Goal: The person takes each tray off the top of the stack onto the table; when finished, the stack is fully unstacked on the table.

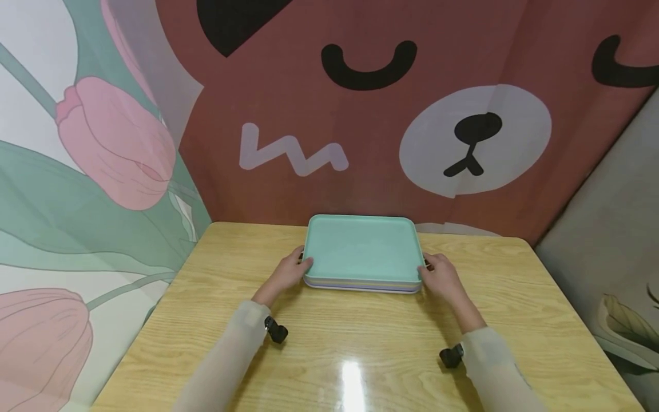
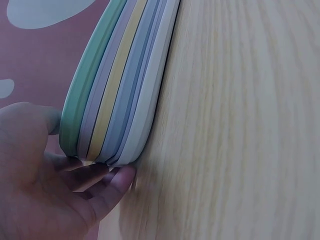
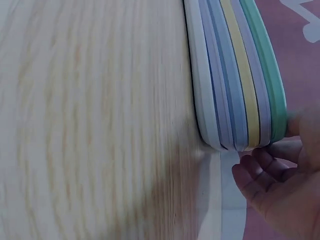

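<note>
A stack of rectangular trays lies near the back edge of the wooden table (image 1: 360, 332), with a mint-green tray (image 1: 362, 249) on top. Below it, the left wrist view shows a lilac tray (image 2: 100, 90), a yellow tray (image 2: 118, 75), bluish and purple ones, and a white tray (image 2: 149, 107) at the bottom. My left hand (image 1: 285, 272) holds the stack's left end, thumb at the top rim and fingers along the side. At the right end my right hand (image 1: 444, 277) grips likewise, its fingertips (image 3: 245, 177) bent beside the lower trays.
Behind the table hangs a brown bear-print cloth (image 1: 288, 103), close to the stack's far side. A tulip-print cloth (image 1: 118, 252) borders the left. On the right stands a grey printed surface (image 1: 612, 217). Small black wrist cameras (image 1: 277, 331) sit at both cuffs.
</note>
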{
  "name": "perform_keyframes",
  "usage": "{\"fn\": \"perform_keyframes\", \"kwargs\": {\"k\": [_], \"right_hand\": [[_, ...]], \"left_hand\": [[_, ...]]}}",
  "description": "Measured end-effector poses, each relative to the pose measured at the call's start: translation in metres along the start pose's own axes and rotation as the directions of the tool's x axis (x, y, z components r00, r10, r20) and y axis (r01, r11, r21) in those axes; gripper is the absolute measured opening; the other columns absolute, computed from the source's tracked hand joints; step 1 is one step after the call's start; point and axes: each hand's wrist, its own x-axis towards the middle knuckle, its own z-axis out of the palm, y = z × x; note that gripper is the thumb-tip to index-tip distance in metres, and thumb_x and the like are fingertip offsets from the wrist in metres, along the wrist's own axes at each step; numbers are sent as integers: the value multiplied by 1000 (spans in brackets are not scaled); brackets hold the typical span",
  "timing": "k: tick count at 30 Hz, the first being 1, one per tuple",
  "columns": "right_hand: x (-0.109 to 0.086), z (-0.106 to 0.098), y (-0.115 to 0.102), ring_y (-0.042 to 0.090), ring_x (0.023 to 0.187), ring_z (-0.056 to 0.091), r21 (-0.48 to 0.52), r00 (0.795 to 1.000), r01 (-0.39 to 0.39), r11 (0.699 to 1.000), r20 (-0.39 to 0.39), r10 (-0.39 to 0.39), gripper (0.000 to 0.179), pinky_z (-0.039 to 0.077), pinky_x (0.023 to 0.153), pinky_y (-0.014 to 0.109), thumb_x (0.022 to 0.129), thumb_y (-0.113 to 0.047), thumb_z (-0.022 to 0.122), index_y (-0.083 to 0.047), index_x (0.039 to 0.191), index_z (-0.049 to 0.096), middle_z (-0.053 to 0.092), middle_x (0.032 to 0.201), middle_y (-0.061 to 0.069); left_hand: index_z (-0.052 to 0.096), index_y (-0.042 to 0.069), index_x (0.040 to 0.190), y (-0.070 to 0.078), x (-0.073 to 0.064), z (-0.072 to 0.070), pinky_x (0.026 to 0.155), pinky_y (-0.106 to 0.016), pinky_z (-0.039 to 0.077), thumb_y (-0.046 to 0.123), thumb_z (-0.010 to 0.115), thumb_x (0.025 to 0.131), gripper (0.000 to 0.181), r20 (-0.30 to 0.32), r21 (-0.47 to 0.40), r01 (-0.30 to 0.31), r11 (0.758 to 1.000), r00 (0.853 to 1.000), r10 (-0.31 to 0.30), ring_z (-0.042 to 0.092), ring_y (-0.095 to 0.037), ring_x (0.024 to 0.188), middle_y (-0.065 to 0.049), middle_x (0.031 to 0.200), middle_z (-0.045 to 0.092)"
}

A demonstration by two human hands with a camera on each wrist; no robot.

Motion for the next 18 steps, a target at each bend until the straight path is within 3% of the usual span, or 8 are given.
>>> {"fn": "perform_keyframes", "kwargs": {"k": [4, 8, 13, 18], "right_hand": [[-1, -3, -1, 42, 109, 57, 55, 999, -52, 997, 6, 52, 51, 49, 91, 53, 101, -15, 54, 12, 144, 46, 55, 122, 30], [-3, -7, -4, 40, 117, 54, 187, 988, -145, 972, 74, 133, 55, 49, 93, 49, 104, -21, 53, 6, 150, 42, 52, 132, 28], [-5, -16, -10, 34, 126, 55, 411, 964, -258, 874, 168, 206, 59, 49, 102, 50, 105, -27, 53, -3, 156, 35, 46, 151, 25], [-5, -23, -13, 10, 103, 65, 592, 954, -298, 748, 202, 220, 61, 55, 95, 33, 104, -24, 58, -3, 156, 35, 47, 149, 24]], "left_hand": [[28, 4, 159, -1, 0, 0, 105, -52, 46, 36, 48, 107, 65, 14, 3, -4, 1000, 1000, 4, 50, -38, 134, -22, 150, 48], [29, 5, 159, -1, 0, -1, 104, -52, 47, 37, 48, 107, 64, 14, 6, -12, 1000, 1000, 12, 51, -38, 134, -22, 150, 49], [29, 6, 159, -1, 0, -2, 107, -53, 44, 38, 48, 106, 65, 15, 5, -14, 1000, 1000, 13, 49, -39, 136, -22, 151, 47], [29, 7, 160, 0, 0, -1, 110, -54, 41, 41, 48, 106, 66, 16, -12, -16, 1000, 1000, 16, 45, -39, 139, -21, 154, 45]]}}
